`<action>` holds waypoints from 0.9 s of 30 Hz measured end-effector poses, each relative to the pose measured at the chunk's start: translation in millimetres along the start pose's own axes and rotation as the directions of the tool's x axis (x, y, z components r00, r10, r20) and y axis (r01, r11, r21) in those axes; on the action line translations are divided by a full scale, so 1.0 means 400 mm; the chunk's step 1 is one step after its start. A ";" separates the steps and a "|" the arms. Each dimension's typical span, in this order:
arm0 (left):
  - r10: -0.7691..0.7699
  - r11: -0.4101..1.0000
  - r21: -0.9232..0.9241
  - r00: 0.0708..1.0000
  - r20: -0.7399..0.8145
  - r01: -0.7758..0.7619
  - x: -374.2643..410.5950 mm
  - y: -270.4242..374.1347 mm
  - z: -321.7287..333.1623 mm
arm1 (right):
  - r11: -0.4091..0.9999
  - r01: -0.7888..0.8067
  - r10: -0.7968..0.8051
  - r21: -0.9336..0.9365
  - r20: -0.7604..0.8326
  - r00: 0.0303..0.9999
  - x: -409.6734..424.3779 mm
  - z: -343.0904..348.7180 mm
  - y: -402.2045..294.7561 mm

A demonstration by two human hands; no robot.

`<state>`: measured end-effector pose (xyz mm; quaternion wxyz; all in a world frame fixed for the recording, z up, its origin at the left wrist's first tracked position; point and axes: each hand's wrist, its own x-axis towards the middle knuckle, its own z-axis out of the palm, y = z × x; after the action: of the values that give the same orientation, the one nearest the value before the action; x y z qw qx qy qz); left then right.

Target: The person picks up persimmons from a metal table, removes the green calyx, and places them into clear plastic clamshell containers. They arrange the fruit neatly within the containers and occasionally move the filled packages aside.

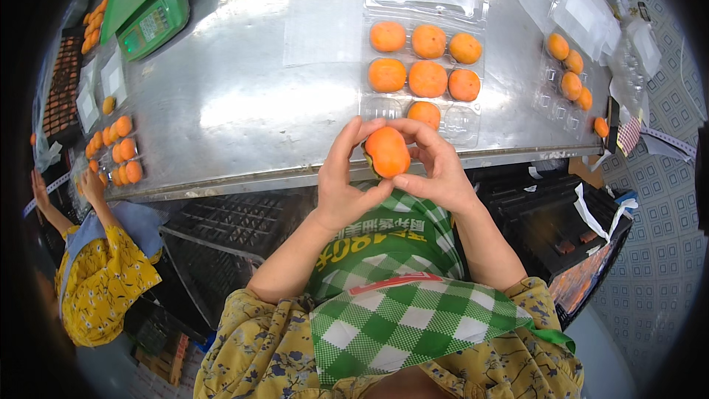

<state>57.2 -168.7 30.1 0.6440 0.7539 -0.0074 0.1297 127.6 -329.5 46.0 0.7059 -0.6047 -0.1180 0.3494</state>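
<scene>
Between my left hand and my right hand is an orange persimmon, gripped by the fingertips of both. Part of its green-brown calyx shows at the left side. I hold it just above the front edge of the metal table. Beyond my fingers lies an open clear plastic clamshell tray with several persimmons in its hollows. In its nearest row, only the middle hollow shows a fruit, partly covered by my right hand; the hollows at either side hold none.
A green weighing scale stands at the back left. Another tray with persimmons lies to the right, near plastic sheets. At far left, a co-worker's hand touches a filled tray. Black crates stand below the table edge.
</scene>
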 end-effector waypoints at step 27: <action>-0.286 0.946 0.133 0.954 -0.096 0.297 -0.037 -0.032 -0.067 | 0.228 -0.031 -0.479 -0.973 -0.140 0.867 0.099 0.026 0.078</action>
<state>40.1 -142.6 18.3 0.5992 0.7862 0.1378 0.0618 139.3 -295.5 8.9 0.2445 -0.9386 -0.2402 -0.0402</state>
